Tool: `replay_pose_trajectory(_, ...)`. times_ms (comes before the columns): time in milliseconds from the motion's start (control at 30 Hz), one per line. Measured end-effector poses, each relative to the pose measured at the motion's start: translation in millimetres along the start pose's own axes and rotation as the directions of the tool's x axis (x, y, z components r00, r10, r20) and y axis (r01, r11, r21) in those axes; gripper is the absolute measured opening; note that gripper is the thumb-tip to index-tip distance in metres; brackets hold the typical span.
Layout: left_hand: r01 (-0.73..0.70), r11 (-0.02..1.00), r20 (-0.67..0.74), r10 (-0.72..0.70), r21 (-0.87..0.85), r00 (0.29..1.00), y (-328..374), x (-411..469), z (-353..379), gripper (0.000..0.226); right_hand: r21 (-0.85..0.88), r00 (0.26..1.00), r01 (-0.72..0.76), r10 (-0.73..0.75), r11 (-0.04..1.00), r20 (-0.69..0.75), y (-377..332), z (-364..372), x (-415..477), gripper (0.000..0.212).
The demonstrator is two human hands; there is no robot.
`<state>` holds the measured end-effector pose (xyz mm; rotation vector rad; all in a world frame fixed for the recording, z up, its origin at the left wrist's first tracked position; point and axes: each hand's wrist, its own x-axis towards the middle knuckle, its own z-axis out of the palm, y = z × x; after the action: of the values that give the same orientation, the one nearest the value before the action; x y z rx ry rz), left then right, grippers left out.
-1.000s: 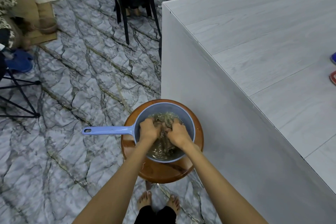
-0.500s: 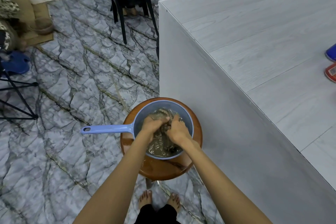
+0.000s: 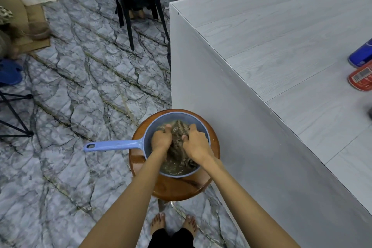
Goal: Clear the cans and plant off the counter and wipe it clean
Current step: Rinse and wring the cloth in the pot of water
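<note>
Both hands are down in the blue dipper point(image 3: 149, 143) on the wooden stool point(image 3: 177, 189): left hand point(image 3: 161, 140) and right hand point(image 3: 196, 144), fingers curled tight around the wet cloth point(image 3: 178, 143). It looks soft, floppy, heavy with murky water, so I'd bunch it at the middle. 2 cans, blue can point(image 3: 361, 55) and red can point(image 3: 361, 78), sit far right on the counter point(image 3: 281, 42). Plant's not visible.

Bare forearms, no sleeves; bare feet point(image 3: 173, 225) — dark trouser cuffs point(image 3: 171, 238) above them.
</note>
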<state>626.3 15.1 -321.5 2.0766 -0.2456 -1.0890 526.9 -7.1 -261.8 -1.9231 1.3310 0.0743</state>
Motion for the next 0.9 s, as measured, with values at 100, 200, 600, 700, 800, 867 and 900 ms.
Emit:
replay_pose_trajectory(100,0.165,0.962,0.288,-0.099,-0.216,0.953,1,-8,1,0.045,-0.009,1.0,-0.015,0.015,1.0,0.017,1,1,2,0.041)
replay_pose_trajectory(200,0.077,0.99,0.106,-0.065,-0.116,0.992,-5,-5,-1,0.033,-0.002,0.999,-0.013,0.013,1.0,0.035,0,7,0,0.038)
replay_pose_trajectory(600,0.172,0.964,-0.048,-0.185,-0.205,0.982,2,-8,5,0.033,0.007,0.999,0.033,-0.033,0.999,0.021,-3,2,-6,0.037)
replay_pose_trajectory(700,0.354,0.805,0.294,-0.233,-0.477,0.927,8,-5,-6,0.019,-0.019,0.996,0.009,-0.008,1.0,0.087,2,-1,4,0.044)
replay_pose_trajectory(800,0.34,0.878,0.401,-0.193,-0.338,0.896,11,4,-18,0.015,-0.055,0.979,-0.019,0.03,0.998,0.203,6,-1,14,0.065)
replay_pose_trajectory(867,0.212,0.957,0.299,-0.148,-0.196,0.943,8,7,-17,0.025,-0.089,0.97,-0.044,0.063,0.995,0.234,5,0,18,0.077)
replay_pose_trajectory(900,0.128,0.988,0.202,-0.108,-0.088,0.973,4,7,-15,0.021,-0.095,0.969,-0.056,0.077,0.994,0.235,5,1,19,0.081)
